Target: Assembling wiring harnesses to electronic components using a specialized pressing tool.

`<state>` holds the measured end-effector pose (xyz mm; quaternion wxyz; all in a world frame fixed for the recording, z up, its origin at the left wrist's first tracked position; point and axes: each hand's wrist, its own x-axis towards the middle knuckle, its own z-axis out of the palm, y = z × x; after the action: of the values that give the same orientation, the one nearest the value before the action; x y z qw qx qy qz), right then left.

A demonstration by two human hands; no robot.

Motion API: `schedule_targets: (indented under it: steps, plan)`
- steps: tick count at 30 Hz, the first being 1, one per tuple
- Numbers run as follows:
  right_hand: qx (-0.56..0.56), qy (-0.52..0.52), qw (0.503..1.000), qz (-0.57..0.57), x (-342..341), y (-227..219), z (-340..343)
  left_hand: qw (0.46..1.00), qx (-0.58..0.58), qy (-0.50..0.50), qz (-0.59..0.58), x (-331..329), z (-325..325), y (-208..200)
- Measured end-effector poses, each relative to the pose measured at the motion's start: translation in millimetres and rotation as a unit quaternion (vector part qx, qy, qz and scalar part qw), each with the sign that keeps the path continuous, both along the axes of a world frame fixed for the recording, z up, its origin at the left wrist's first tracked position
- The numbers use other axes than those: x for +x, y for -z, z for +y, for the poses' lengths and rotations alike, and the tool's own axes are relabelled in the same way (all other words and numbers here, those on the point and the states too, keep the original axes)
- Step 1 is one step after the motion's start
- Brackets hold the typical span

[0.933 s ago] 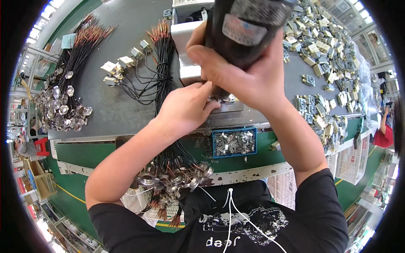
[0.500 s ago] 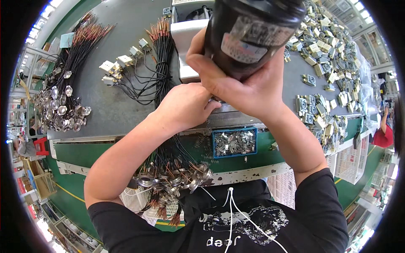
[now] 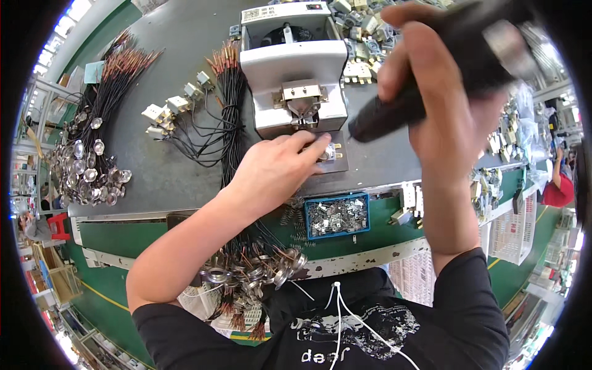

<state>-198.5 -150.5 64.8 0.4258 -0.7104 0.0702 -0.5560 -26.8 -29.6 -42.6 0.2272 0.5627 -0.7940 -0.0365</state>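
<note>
My right hand (image 3: pixel 441 92) is wrapped round a black power screwdriver (image 3: pixel 394 111), its dark nose pointing down and left above the bench. Motion smears the tool's upper end. My left hand (image 3: pixel 277 163) is closed with its fingertips on a small pale plug part (image 3: pixel 331 152) with brass-coloured pins. That part lies on a flat metal plate (image 3: pixel 339 163) in front of a white screw feeder (image 3: pixel 293 58). My fingers cover part of it. Left of my left hand runs a tied bundle of black wires (image 3: pixel 231 123) with copper ends.
Pale plug parts (image 3: pixel 176 105) hang on wires at the left. Another wire bundle (image 3: pixel 123 68) ends in round metal pieces (image 3: pixel 89 160). A blue tray (image 3: pixel 337 234) of small metal parts stands at the front edge. Loose plug parts (image 3: pixel 364 49) are heaped behind and to the right.
My right hand has swung the screwdriver up and right, tilting it away from the plate. The feeder and plug part now show. My left hand stays at about the same place.
</note>
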Motion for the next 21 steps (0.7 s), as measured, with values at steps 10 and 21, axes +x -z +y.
schedule_targets:
  steps: [10,21]
  plan:
    - [0.033,0.078,0.981,-0.177,29,17,-24,0.995,0.057,0.076,0.001,18,10,-10]
    - [-0.098,0.310,0.758,0.565,-74,136,-119,0.889,-0.170,-0.423,0.038,183,53,-45]
